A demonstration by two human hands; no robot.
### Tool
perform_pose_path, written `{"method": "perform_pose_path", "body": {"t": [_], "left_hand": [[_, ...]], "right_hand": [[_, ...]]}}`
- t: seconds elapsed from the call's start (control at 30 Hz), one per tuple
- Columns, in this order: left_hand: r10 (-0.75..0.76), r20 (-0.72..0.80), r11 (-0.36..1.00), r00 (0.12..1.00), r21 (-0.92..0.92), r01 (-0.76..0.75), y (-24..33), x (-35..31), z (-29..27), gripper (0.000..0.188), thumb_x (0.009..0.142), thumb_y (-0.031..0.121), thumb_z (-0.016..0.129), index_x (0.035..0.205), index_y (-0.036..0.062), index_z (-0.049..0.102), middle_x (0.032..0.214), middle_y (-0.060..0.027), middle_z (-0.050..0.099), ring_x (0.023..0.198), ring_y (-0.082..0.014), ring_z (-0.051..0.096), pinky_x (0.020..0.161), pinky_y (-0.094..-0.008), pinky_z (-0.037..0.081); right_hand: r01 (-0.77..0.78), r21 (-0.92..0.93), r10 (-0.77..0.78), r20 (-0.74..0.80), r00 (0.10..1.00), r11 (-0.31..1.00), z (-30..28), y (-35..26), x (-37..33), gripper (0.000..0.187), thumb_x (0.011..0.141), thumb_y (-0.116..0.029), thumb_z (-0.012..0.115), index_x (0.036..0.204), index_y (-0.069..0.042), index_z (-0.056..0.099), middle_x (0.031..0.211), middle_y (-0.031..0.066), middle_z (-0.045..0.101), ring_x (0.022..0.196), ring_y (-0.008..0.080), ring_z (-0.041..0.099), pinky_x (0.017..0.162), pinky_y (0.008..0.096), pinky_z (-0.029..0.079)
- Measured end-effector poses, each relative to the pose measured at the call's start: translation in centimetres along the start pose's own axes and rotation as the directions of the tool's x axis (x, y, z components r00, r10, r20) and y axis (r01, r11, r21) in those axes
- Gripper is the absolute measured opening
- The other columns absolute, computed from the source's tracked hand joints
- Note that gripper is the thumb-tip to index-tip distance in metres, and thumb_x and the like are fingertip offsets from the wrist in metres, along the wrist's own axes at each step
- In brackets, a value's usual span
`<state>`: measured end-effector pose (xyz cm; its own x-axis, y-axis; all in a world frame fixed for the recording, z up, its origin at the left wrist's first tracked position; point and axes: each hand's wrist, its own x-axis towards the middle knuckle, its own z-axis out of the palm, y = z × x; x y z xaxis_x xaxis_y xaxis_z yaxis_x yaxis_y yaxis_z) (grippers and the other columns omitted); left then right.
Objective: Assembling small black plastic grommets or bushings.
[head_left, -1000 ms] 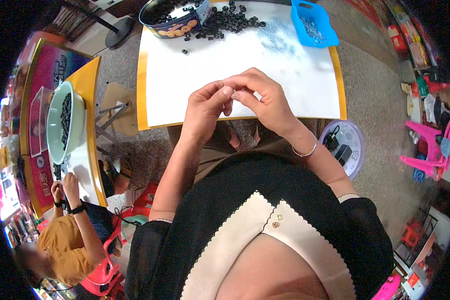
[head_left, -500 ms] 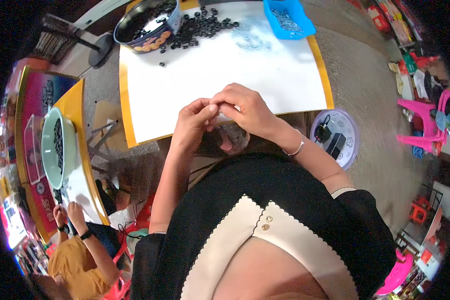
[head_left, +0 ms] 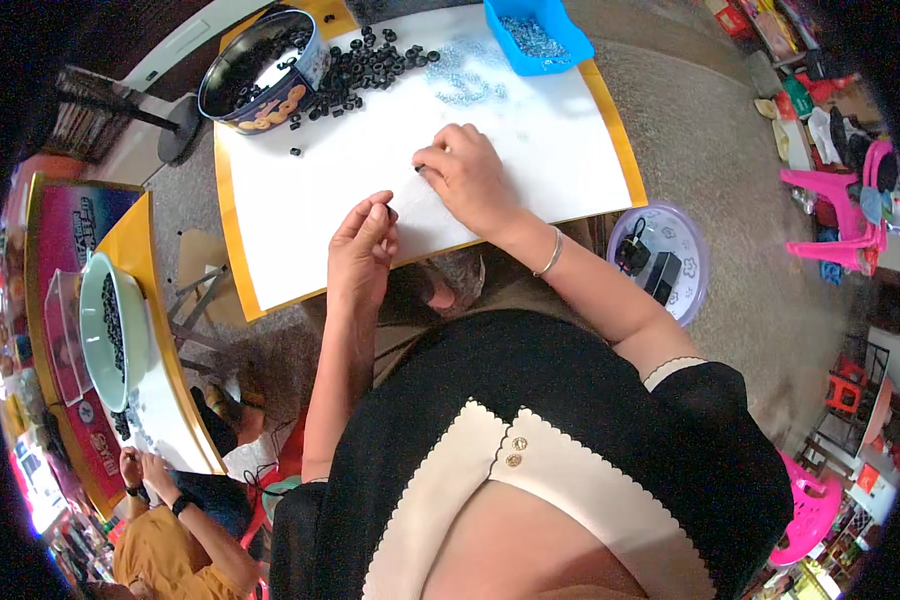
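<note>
My left hand (head_left: 363, 245) is above the near edge of the white tabletop (head_left: 350, 170), its thumb and fingers pinched on a small black piece (head_left: 391, 213). Farther in and to the right, my right hand (head_left: 467, 182) holds another small black piece (head_left: 419, 169) between thumb and forefinger. Fingers partly hide both pieces. Beyond my hands lies a pile of small black ring-like parts (head_left: 355, 75), with one stray black part (head_left: 296, 152) nearer me. To the right of the pile are scattered tiny clear bluish pieces (head_left: 465, 80).
A round tin (head_left: 255, 113) of black parts and a blue tray (head_left: 536, 62) of tiny pieces stand at the far side. A lilac basin (head_left: 697, 268) with black devices is at right. At left, another person (head_left: 165, 540) works by a pale green bowl (head_left: 140, 335).
My hands were together, fingertips touching; now they are apart. The right hand has moved forward over the tabletop, and black pieces show in both hands. The whole view has shifted slightly.
</note>
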<state>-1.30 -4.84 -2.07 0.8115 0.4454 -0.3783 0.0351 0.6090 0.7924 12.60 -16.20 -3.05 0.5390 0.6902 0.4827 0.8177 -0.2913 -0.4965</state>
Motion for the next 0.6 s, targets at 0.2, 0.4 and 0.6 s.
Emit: {"method": "perform_pose_path", "body": {"t": [0.2,0.4,0.6], "left_hand": [[-0.056,-0.021,0.998,0.998,-0.015,0.055,0.7,-0.3,0.8,0.028,0.087,0.013,0.057,0.111,-0.0025,0.056,0.089,-0.0050,0.057,0.073,-0.0079,0.050,0.063,-0.0203,0.043],[-0.043,0.034,0.999,0.999,0.001,0.043,0.3,0.1,1.2,0.034,0.089,0.011,0.052,0.119,-0.0051,0.048,0.093,-0.0074,0.055,0.078,-0.0101,0.052,0.067,-0.0211,0.044],[-0.077,0.081,0.991,0.994,-0.100,0.085,0.4,0.2,1.6,0.026,0.089,0.009,0.053,0.111,-0.0036,0.052,0.093,-0.0093,0.056,0.076,-0.0115,0.054,0.067,-0.0214,0.046]], "right_hand": [[-0.102,-0.050,0.094,-0.143,0.985,0.993,-2.3,3.2,-0.6,0.013,0.074,-0.011,0.062,0.086,-0.006,0.064,0.084,0.0088,0.056,0.085,0.0267,0.051,0.076,0.0369,0.040],[-0.181,-0.110,0.174,-0.074,0.982,0.977,-3.3,4.9,-1.4,0.010,0.075,-0.010,0.060,0.083,-0.005,0.063,0.082,0.0107,0.057,0.083,0.0292,0.052,0.075,0.0384,0.041],[-0.420,0.336,0.403,0.122,0.907,0.843,-4.7,0.9,-0.5,0.008,0.081,-0.007,0.058,0.085,-0.002,0.062,0.078,0.0063,0.061,0.072,0.0130,0.055,0.066,0.0255,0.043]]}}
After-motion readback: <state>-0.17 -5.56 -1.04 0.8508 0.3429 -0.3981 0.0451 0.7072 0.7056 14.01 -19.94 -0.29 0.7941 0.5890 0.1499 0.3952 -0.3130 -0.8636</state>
